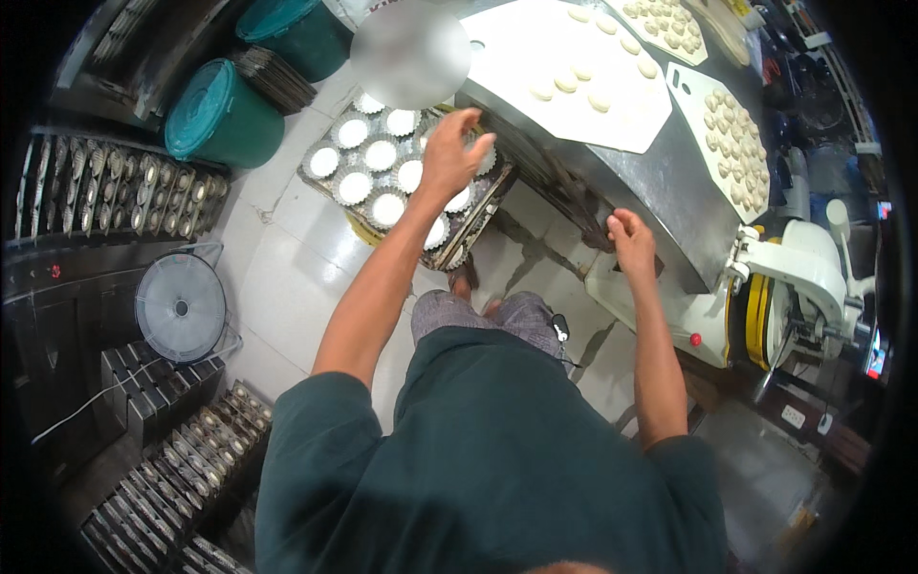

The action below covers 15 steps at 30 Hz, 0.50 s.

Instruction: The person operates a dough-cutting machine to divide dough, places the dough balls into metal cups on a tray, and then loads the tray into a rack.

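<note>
My left hand (453, 158) is over the right part of a dark muffin tray (308, 174), its fingers spread and nothing held. Fluted white paper liners (381, 156) fill the tray's cups. My right hand (631, 241) hangs beside the front edge of the metal table (650, 177), fingers loosely bent and seemingly holding nothing. On the table a white cutting board (512, 57) carries several pale dough pieces (599, 101), beyond both hands.
Two more boards, one of them a white board (696, 91), bear many dough balls. A cream-coloured machine (798, 268) stands at right. Stacked muffin trays (182, 469), a round fan (181, 307) and a lidded green bin (225, 115) line the left. Another person (411, 57) is at the far side.
</note>
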Tool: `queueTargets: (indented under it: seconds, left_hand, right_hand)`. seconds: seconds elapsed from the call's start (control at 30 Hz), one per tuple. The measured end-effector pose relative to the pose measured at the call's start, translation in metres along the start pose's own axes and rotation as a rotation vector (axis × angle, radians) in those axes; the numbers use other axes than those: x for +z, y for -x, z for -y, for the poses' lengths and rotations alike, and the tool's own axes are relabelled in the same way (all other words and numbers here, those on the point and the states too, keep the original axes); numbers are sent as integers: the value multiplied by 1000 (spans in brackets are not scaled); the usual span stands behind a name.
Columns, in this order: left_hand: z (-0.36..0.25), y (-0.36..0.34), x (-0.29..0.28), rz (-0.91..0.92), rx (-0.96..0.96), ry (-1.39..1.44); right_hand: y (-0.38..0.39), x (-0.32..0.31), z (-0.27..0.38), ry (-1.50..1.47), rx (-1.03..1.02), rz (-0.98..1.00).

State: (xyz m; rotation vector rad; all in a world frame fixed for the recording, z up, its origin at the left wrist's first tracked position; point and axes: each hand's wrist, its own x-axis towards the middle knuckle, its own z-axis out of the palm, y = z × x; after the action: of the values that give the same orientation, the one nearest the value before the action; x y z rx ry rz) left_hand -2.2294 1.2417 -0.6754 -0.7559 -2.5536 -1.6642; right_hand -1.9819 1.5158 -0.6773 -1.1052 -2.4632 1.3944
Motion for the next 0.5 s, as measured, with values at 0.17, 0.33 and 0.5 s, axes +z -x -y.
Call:
queueTargets:
  seconds: [0.17, 0.33, 0.5]
  left_hand:
    - [-6, -94, 77, 18, 197, -253]
    - [-11, -132, 131, 214, 167, -362]
    - [-8, -148, 135, 215, 218, -416]
  right_hand:
    - [-91, -7, 36, 119, -178, -85]
    - [-172, -17, 80, 93, -201, -15]
    - [-209, -31, 77, 36, -263, -11]
